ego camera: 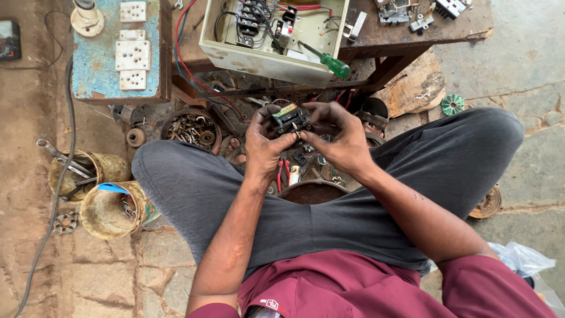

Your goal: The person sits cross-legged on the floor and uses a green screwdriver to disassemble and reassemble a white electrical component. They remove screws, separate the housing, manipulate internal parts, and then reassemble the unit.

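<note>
A small black electrical switch block (290, 118) with a coloured label on top is held between both hands above my knees. My left hand (262, 143) grips its left side with thumb and fingers curled around it. My right hand (341, 138) holds its right side, fingertips pressed on the top edge. I sit with legs in grey trousers (329, 194) spread wide, and the block hangs over the gap between them.
A cream metal box (271, 35) with wiring and a green-handled screwdriver (329, 62) sits on a low wooden bench. A blue board with white sockets (120, 50) lies left. Rusty tins (112, 209), a bowl of bolts (191, 129) and red pliers (282, 171) crowd the floor.
</note>
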